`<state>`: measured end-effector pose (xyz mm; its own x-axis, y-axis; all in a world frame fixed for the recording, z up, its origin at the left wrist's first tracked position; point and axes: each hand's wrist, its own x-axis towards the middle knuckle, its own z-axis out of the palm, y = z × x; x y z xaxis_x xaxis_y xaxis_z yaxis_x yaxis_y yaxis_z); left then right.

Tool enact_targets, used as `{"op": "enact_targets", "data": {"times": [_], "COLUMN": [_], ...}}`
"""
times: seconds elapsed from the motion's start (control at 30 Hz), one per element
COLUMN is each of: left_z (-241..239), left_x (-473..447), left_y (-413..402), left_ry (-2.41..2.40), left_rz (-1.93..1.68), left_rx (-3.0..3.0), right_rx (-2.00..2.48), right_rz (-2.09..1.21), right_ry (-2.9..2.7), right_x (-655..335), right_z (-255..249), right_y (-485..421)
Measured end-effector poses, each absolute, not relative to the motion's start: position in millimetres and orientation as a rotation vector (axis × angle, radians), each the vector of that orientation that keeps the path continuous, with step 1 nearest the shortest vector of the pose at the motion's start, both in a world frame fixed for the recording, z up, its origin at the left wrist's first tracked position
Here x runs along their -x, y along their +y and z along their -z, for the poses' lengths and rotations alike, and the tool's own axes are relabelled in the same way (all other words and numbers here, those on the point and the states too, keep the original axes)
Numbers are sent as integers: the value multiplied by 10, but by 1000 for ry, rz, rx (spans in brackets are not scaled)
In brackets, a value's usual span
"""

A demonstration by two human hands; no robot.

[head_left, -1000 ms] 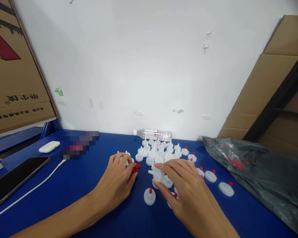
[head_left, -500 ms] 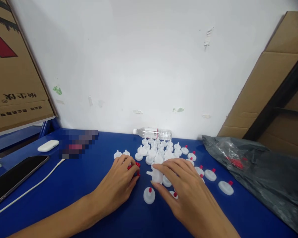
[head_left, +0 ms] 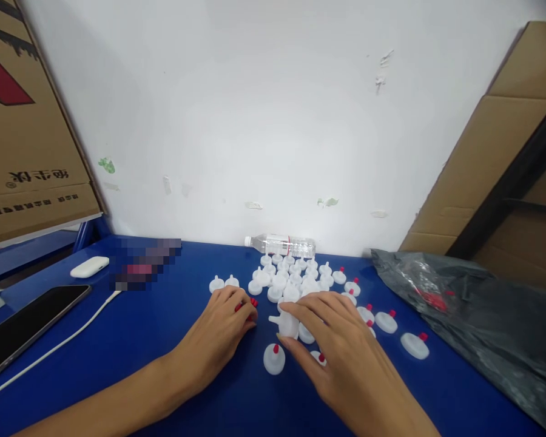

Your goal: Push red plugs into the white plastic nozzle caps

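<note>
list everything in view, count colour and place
wall: one, white, back
table: one, blue, foreground
uncapped pieces: many, white, mostly mid-table
red-tipped pieces: about nine, white, mostly right of centre
loose tips: several, red, centre, partly hidden
bottle: one, clear, lying by wall
phone: one, black, left
case: one, white, beyond phone
cable: one, white, left
pixelated item: one, unclear, back left
plastic bag: one, dark grey, right
cardboard: two areas, brown, left and right
left hand: one, over loose tips
right hand: one, holding white spouted piece
</note>
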<state>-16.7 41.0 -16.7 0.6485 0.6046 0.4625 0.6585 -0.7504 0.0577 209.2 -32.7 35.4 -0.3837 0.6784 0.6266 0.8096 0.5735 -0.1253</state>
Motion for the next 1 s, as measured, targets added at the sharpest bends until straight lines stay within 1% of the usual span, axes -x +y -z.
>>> {"op": "enact_targets", "data": {"times": [0.1, 0.3, 0.4, 0.73, 1.0], "left_z": [110, -50, -67, -45, -58], "left_x": [146, 120, 131, 113, 87], "left_y": [388, 293, 259, 221, 231], "left_ry": [-1041, -828, -726, -537, -592], "left_rz": [750, 1082, 1167, 1300, 1368], "left_rx": [2762, 2745, 2718, 2736, 2734], "right_rx": [1185, 1214, 1231, 1173, 1095], "right_rz": [251, 226, 231, 264, 144], "right_ry": [-2172, -2176, -2198, -2253, -2263], "right_x": [-2092, -2096, -2096, -2076, -2059], "right_z": [-353, -338, -336, -329, -351], "right_y": [-329, -327, -326, -337, -332]}}
